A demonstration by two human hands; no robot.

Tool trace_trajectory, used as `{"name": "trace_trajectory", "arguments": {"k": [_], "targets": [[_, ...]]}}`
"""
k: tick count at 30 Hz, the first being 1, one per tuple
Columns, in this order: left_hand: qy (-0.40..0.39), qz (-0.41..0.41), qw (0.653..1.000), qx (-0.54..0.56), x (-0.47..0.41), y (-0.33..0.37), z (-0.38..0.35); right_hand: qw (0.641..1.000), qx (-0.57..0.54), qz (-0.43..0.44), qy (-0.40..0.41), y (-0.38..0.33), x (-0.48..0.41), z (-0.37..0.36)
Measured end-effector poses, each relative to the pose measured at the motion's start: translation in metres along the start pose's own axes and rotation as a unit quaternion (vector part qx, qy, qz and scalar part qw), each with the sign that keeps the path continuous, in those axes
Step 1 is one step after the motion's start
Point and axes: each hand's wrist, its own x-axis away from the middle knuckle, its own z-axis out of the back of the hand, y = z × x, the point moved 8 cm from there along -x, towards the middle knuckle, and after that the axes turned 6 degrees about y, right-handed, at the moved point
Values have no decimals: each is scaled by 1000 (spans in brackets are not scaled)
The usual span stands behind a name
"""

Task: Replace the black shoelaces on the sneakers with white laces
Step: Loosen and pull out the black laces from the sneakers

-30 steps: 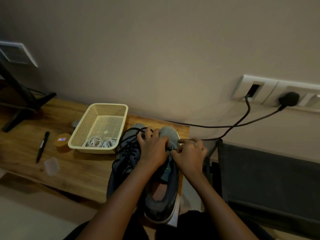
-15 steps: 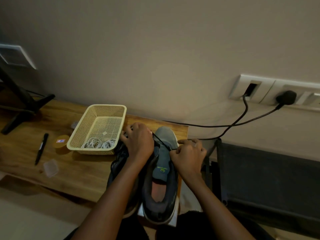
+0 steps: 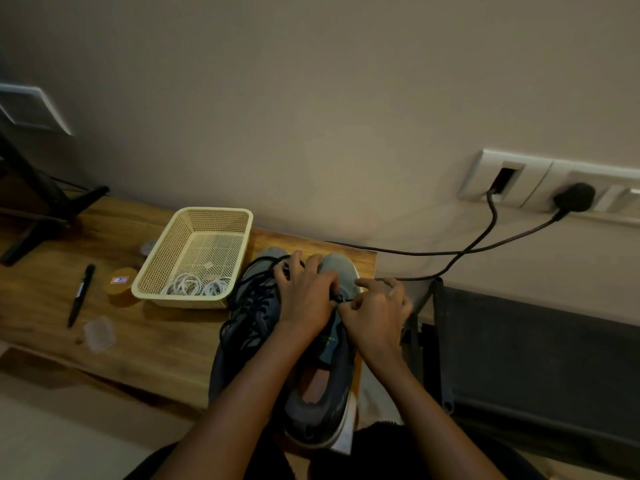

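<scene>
At right grip (image 3: 375,311), lace (image 3: 343,300) (right sneaker (image 3: 325,393))

I see sneakers (image 3: 322,403) at the right end of the table (image 3: 156,341), basket (image 3: 156,268) holding laces (image 3: 195,287) just left, pen (image 3: 80,296) further left.

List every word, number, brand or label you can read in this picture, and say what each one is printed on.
"25": on the red-and-blue sticker on top of the small round tan container. It is blurred, so this is a best reading.
Greenish print on the tongue of the grey sneaker: too small to read.
White label on the black pen: unreadable.
No other text shows.
</scene>
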Motion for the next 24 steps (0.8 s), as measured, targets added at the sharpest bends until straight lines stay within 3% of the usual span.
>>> {"name": "trace_trajectory", "arguments": {"k": [8, 16, 22, 24], "targets": [[15, 32, 998, 57, -3, -7, 5, 999, 12, -29, 36, 7, 3, 0], [-24, 60, 990, 127, -4, -19, 0, 996, -3, -39, 82, 10, 4, -3], [-14, -32, 999, -12, 1, 2, 7, 996, -33, -32, 76, 8, 4, -3], [-4, -27, 999, -43, 1, 4, 7, 995, -44, -37, 76, 9, 5, -2]]}}
